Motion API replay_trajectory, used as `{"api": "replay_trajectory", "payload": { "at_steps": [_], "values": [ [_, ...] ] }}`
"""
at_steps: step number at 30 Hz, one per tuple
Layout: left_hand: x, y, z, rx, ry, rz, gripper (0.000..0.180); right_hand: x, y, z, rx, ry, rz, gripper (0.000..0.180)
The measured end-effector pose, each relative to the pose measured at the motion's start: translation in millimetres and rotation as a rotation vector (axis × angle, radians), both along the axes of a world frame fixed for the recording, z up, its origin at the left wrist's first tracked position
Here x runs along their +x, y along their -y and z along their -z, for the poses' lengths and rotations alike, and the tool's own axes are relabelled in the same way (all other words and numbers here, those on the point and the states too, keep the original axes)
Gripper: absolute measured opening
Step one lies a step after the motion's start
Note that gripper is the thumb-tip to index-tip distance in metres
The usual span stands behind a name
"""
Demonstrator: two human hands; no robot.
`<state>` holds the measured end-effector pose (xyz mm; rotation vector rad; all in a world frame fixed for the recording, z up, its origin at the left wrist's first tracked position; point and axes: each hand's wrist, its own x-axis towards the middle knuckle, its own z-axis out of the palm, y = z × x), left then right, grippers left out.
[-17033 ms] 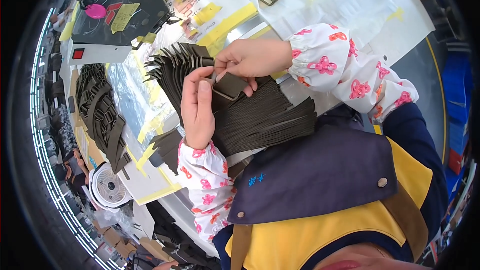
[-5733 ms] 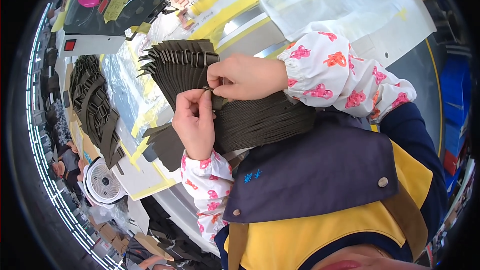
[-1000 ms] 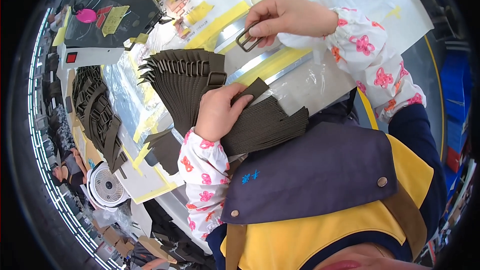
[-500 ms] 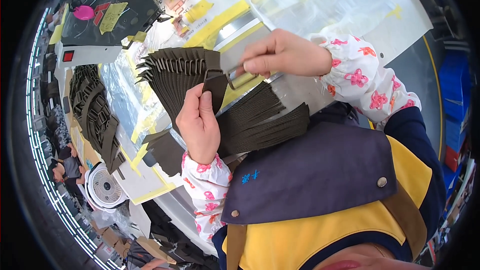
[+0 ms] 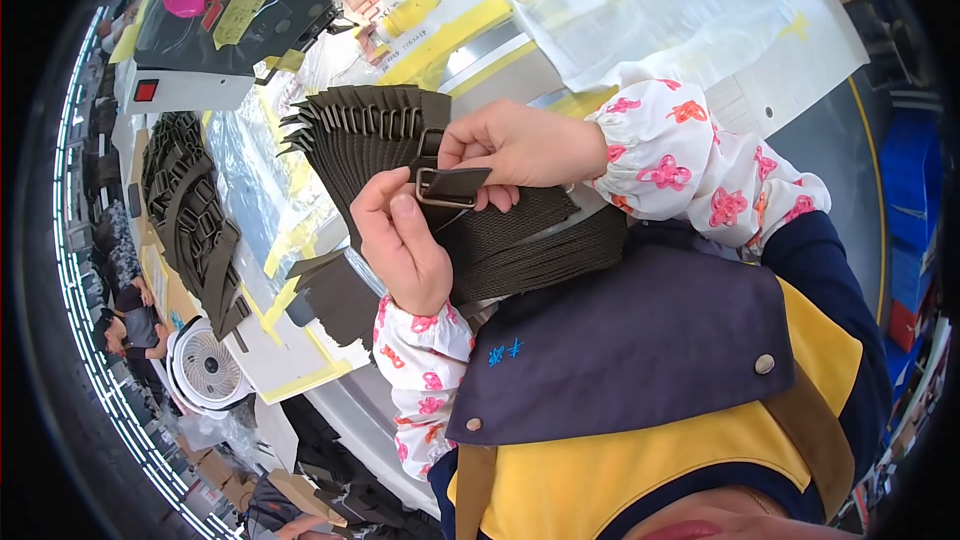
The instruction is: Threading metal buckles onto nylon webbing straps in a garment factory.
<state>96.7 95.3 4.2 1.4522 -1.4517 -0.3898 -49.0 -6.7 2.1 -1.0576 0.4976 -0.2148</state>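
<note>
At frame centre, left hand (image 5: 402,245) and right hand (image 5: 520,145) pinching dark webbing strap (image 5: 470,183) with rectangular metal buckle (image 5: 443,187); finished fanned olive-brown buckled straps (image 5: 350,135) at ten o'clock, plain strips (image 5: 540,250) remaining.

Bright, even indoor light; glare on clear plastic sheeting (image 5: 640,0) at twelve o'clock. Fisheye bending and a black rim all round; sharp centre, soft edges.

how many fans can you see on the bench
1. The small white fan sits at the lower left, beside the pile of dark straps. Others may be hidden beyond the picture's dark rim.
</note>
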Motion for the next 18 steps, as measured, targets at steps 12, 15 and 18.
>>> {"api": "replay_trajectory", "payload": {
  "at_steps": [12,15,18],
  "values": [
    [-0.9,-15.6,-21.2,0.059,0.278,0.024,0.006,25.3,5.9,26.5,-0.998,0.04,0.059,0.017],
    [11.8,-23.2,-9.4,0.22,0.087,-0.065,0.006,32.0,11.3,29.2,-0.92,-0.001,-0.032,0.016],
    [18.4,-21.0,-3.2,0.336,0.055,-0.083,0.008,32.1,9.5,29.0,-0.559,-0.047,-0.136,0.016]
  ]
}}
